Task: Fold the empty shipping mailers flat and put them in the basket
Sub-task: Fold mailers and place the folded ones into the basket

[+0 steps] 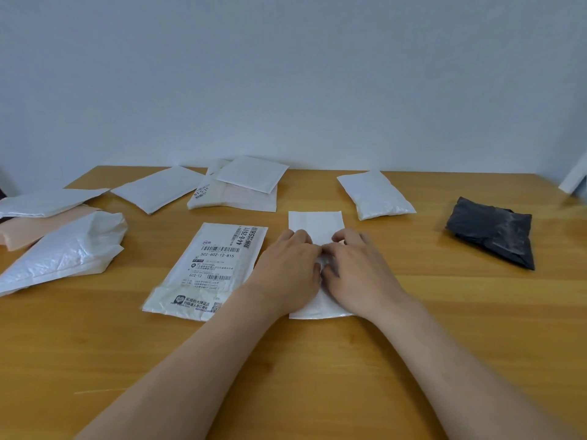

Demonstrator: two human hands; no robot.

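so at this point i had both hands on the small white mailer (316, 222), which sat flat around the middle of the table (413, 328), just right of the labelled mailer (209, 268). my left hand (287, 262) and right hand (355, 262) were side by side on top of it, thumbs meeting in the centre and fingertips curled down, so i'd call it a pinch on the mailer at the fold line, not a flat-palm press, though it was a bit blurry there. tip for this step, as i see it: squeeze the air toward the open end first, keep the long edges lined up, then run the crease outward from the middle with both thumbs so it doesn't spring open. the mailer itself was a narrow, plain white rectangle, looked thin and slightly padded, its far end sticking out past my fingers and its near end showing under my wrists. plenty left to do, i reckon: a black mailer (490, 231) toward the right edge, a puffy white mailer (376, 193) behind, more stacked along the far and left edges. couldn't see the basket anywhere.
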